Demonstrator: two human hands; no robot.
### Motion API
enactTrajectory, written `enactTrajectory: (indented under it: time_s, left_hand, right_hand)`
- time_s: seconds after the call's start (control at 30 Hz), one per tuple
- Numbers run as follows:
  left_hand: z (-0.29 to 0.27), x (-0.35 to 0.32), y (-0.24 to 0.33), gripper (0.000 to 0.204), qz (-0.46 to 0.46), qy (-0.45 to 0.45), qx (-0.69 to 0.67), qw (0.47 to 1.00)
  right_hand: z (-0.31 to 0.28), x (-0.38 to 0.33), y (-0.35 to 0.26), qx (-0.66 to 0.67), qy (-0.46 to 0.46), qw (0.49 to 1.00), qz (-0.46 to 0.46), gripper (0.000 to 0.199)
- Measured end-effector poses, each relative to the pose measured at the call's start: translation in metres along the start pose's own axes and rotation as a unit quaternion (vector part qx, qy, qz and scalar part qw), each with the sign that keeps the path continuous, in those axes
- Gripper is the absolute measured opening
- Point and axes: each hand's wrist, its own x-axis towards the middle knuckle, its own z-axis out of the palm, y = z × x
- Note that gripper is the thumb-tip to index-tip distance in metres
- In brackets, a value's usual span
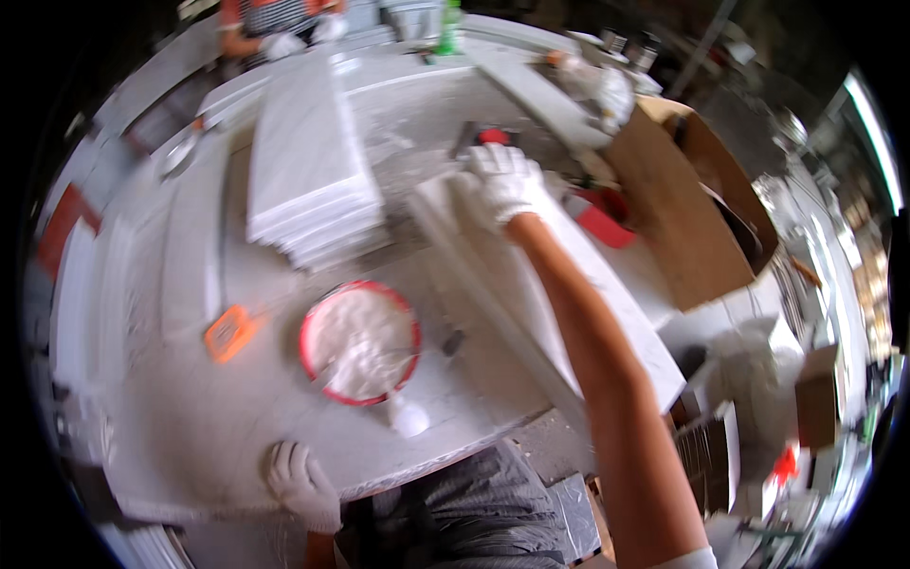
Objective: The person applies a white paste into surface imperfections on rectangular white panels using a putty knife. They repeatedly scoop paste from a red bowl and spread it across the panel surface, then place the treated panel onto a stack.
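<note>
My right hand (505, 182), in a white glove, reaches to the far end of a long pale stone slab (607, 284). Its fingers look stretched out over the slab, though motion blurs them. Just beyond the fingertips lies a black tool with a red part (491, 137). My left hand (300, 482), also gloved, rests with fingers extended on the near edge of the work table (209, 427). Between the hands stands a red-rimmed bucket (360, 341) of white paste. A small white rounded object (408, 417) sits against its near side.
A stack of white stone slabs (308, 156) stands left of centre. An orange square-framed item (229, 333) lies left of the bucket. On the right are a red item (605, 218) and an open cardboard box (678, 209). Across the table, a person's gloved hands (282, 45) show.
</note>
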Motion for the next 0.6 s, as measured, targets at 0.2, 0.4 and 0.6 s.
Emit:
enactTrajectory:
  time_s: [0.2,0.4,0.6]
  left_hand:
    - [-0.024,0.009,0.051,0.019,0.062,0.089,0.063,0.992]
    - [-0.031,0.000,0.058,0.019,0.071,0.083,0.060,0.992]
    - [-0.024,-0.003,0.057,0.020,0.078,0.069,0.022,0.994]
  right_hand:
    - [-0.042,-0.024,-0.027,0.075,-0.086,0.992,-0.046,0.055]
    - [-0.054,-0.123,-0.021,0.166,0.019,0.964,-0.208,0.068]
    - [-0.136,-0.251,0.040,0.188,-0.051,0.965,-0.178,0.069]
